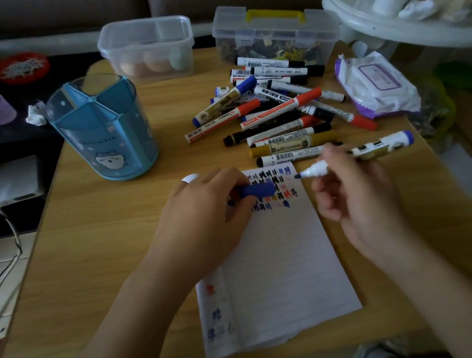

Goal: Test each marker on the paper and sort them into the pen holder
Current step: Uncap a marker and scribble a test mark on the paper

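Head view: right hand [353, 192] fingers pinch the light, rigid marker [359, 154] mid-barrel; left hand [203, 214] fingers clench its cap [256, 190] nearby.

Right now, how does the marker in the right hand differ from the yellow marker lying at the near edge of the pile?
The held marker is uncapped, with a white barrel and blue end, lifted in the right hand, tip near the paper. The yellow marker is capped, lying flat on the table, untouched. Both carry printed labels.
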